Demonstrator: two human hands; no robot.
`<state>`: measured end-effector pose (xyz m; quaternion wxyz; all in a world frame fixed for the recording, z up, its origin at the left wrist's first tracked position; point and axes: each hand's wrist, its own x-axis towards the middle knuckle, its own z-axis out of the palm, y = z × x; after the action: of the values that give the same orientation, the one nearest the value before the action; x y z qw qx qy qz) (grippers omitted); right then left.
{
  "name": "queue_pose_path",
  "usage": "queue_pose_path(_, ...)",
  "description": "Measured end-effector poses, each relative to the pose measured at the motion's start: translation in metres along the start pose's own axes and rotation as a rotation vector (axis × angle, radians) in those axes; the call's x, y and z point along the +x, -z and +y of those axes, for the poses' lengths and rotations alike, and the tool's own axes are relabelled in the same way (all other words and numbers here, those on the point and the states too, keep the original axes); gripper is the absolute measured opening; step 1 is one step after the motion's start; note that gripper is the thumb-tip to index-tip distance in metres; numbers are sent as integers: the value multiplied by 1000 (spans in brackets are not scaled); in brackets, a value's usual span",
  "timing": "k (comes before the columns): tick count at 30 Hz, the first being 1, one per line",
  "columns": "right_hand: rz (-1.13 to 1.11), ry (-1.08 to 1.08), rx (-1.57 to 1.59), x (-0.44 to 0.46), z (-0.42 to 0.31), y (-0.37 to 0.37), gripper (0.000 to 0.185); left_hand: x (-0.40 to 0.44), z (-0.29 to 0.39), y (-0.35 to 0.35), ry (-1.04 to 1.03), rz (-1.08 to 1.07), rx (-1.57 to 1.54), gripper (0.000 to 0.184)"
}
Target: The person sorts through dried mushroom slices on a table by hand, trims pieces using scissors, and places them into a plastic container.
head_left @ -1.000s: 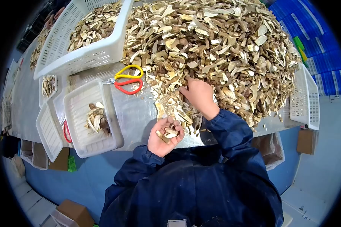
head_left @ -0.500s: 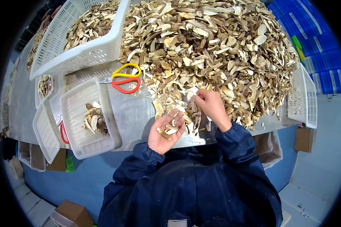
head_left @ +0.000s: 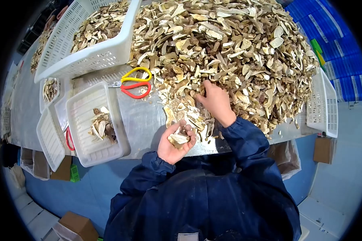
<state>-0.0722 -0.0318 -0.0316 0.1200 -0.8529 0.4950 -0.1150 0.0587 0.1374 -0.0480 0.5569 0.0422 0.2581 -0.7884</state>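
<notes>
Dried mushroom slices (head_left: 178, 138) lie in the cupped palm of my left hand (head_left: 171, 148), its fingers curled over them near the table's front edge. My right hand (head_left: 217, 103) is at the lower edge of a large heap of dried mushroom slices (head_left: 229, 48). Its thumb and forefinger are apart, touching the heap, and I see no slice between them; the other fingers are partly hidden. Crumbs and small pieces (head_left: 185, 106) are scattered between the hands. To the left, a white plastic tray (head_left: 82, 132) holds a small group of slices.
Scissors with yellow and red handles (head_left: 137, 90) lie beside the heap. A white slotted basket (head_left: 84, 60) of slices stands at the back left; another white basket (head_left: 321, 104) is at the right. Blue crates (head_left: 338, 48) are stacked beyond. A metal table (head_left: 142, 128) supports everything.
My right hand has moved up and left along the heap, its thumb and forefinger spreading apart. My left hand's fingers have curled further over the slices.
</notes>
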Motion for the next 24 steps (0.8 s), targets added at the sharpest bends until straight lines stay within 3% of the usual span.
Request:
queue_pose_path(5, -82, -36, 382, -8, 19, 9, 16, 2, 3, 7, -15, -34, 5, 18)
queue_pose_path(9, -253, -320, 835, -26, 21, 31, 19, 7, 0, 3, -56, 74, 41, 30)
queue_pose_path(12, -500, -144, 1017, -45, -14, 65, 21, 12, -8, -12, -83, 52, 141, 33)
queue_pose_path(15, -430, -83, 753, -31, -12, 52, 27, 13, -5, -4, -61, 2, 152, 35)
queue_pose_path(16, -299, -81, 594, -23, -8, 42, 37, 12, -5, -3, -62, -12, 163, 36)
queue_pose_path(18, -64, 36, 291, -16, -4, 22, 37, 10, -2, 2, -58, -17, 126, 34)
queue_pose_path(24, -50, 94, 54, -11, -1, -1, 37, 9, 0, 7, -76, -5, 70, 32)
